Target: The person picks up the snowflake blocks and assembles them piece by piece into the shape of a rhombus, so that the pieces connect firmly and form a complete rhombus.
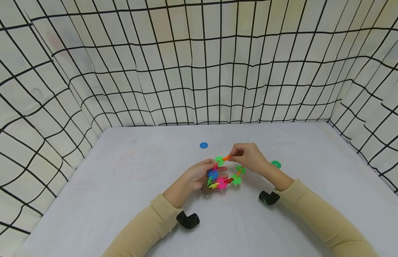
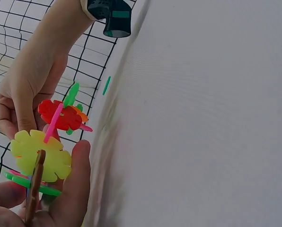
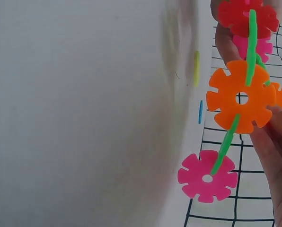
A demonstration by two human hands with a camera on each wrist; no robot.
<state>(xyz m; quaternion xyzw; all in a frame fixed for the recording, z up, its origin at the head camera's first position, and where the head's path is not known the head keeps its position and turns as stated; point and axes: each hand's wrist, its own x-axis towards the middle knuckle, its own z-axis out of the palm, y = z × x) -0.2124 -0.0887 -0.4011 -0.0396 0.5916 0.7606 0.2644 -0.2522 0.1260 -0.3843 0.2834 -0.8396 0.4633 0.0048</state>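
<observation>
A chain of flower-shaped notched plastic discs curves between the hands, with pink (image 1: 222, 183), blue (image 1: 213, 174) and green (image 1: 236, 179) pieces slotted edge to edge. My left hand (image 1: 196, 174) holds the chain's left part, thumb and fingers around it. With thumb and fingertips my right hand (image 1: 250, 157) pinches an orange disc (image 1: 227, 157), beside the green disc (image 1: 219, 161) at the chain's upper end. Close to the left wrist camera are a yellow disc (image 2: 41, 156) and a brown disc (image 2: 35, 189) seen edge-on. In the right wrist view a larger orange disc (image 3: 226, 106) links to a pink one (image 3: 207, 177).
A loose blue disc (image 1: 203, 145) lies on the white table (image 1: 122, 200) beyond the hands. Another loose disc, green (image 1: 276, 164), lies right of the right wrist. Black elbow-shaped pieces (image 1: 188, 220) sit by both cuffs. Black-lined netting (image 1: 205, 78) stands behind the table.
</observation>
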